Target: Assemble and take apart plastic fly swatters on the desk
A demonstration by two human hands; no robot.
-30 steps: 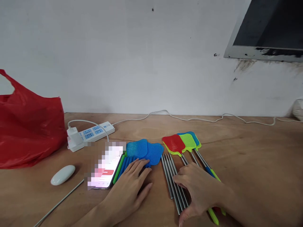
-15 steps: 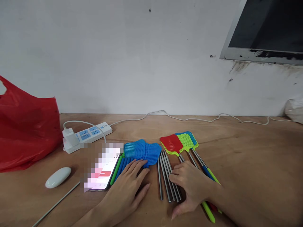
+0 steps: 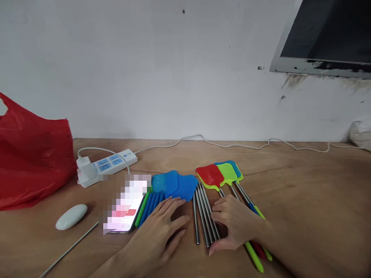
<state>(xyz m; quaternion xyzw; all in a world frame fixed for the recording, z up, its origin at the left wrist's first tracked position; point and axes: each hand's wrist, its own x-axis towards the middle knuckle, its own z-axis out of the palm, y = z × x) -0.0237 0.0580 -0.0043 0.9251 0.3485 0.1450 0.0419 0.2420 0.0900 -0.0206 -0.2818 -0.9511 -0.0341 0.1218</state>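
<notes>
Several slim metal rods (image 3: 202, 216) lie side by side on the wooden table. My right hand (image 3: 237, 222) rests at their right side, its curled fingers beside the rods and its thumb at their lower ends; thumb and fingers are apart. Beneath its wrist pass the handles of fly swatters with red (image 3: 209, 175), yellow-green (image 3: 228, 172) and blue (image 3: 237, 170) heads. My left hand (image 3: 160, 227) is open, fingers spread, over the lower edge of blue mesh swatter heads (image 3: 183, 187). Blue handles (image 3: 150, 206) and a green handle (image 3: 142, 210) lie by it, partly covered.
A lit phone (image 3: 127, 210), partly blurred out, lies left of the handles. Farther left are a white mouse (image 3: 71, 217), a power strip (image 3: 117, 160) with a plugged-in adapter, and a red plastic bag (image 3: 34, 162). A thin cable (image 3: 232, 146) runs along the wall.
My right thumb has moved up to the rods' lower ends, and some right-hand rods have shifted slightly away from me. My left hand has slid slightly right, uncovering more of the blue handles.
</notes>
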